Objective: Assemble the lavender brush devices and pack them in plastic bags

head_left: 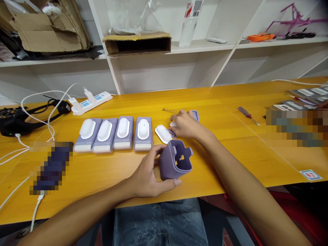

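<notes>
My left hand (147, 176) grips a hollow purple plastic shell (175, 160) standing on the yellow table (230, 160) near its front edge, thumb and fingers round its left side. My right hand (186, 124) reaches further back, fingers curled down over small parts beside a loose white oval cap (163, 134) and a purple piece (195, 115); what it pinches is hidden. A small metal spring (169, 110) lies just behind that hand. A row of several assembled purple units with white caps (115, 134) lies to the left.
A white power strip (91, 101) with cables and a black device (15, 121) sit at the left. A red-handled screwdriver (247, 115) lies to the right, with flat packages (304, 97) at the far right. White shelves hold cardboard boxes (138, 42) behind the table.
</notes>
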The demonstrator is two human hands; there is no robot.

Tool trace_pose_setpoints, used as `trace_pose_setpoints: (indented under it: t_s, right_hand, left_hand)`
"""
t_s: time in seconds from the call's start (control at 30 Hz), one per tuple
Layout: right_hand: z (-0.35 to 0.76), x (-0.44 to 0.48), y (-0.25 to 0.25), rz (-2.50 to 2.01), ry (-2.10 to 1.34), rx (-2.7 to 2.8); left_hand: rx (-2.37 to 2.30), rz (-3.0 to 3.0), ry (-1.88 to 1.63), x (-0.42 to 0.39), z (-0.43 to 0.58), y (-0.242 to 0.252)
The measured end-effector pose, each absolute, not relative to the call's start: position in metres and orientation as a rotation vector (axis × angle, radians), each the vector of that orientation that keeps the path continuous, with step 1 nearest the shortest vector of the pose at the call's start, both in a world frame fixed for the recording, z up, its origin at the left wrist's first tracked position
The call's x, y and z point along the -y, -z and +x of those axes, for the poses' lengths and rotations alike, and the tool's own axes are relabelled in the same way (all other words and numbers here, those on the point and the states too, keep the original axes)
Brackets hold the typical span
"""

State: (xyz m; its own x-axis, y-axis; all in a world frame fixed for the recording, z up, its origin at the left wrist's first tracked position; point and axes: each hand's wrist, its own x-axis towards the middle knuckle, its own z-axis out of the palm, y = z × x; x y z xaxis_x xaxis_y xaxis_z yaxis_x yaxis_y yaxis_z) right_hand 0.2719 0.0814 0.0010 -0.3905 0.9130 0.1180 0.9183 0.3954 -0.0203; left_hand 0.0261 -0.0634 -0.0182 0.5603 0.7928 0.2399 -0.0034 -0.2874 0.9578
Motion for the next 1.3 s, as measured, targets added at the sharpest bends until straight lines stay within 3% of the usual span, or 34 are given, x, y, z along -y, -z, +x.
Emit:
trace_pose_setpoints:
  t_s: [0.23, 0.43, 0.53, 1.3]
  right_hand:
    - [0.272, -0.082, -0.012, -1.320, -0.136, 2.096]
    - [0.269, -0.069, -0.029, -0.884, -1.036, 1.484]
    - [0.263, -0.057, -0.038, -0.717, -1.261, 1.362]
    - [0.247, -0.040, -0.042, -0.534, -1.482, 1.378]
  left_hand:
    - [-0.674, 1.652, -0.903, 0.062, 0.028, 0.016]
    - [-0.639, 1.545, -0.873, 0.060, 0.025, 0.014]
    - [-0.661, 1.472, -0.824, 0.059, 0.023, 0.011]
    - [-0.713, 1.330, -0.774, 0.059, 0.021, 0.012]
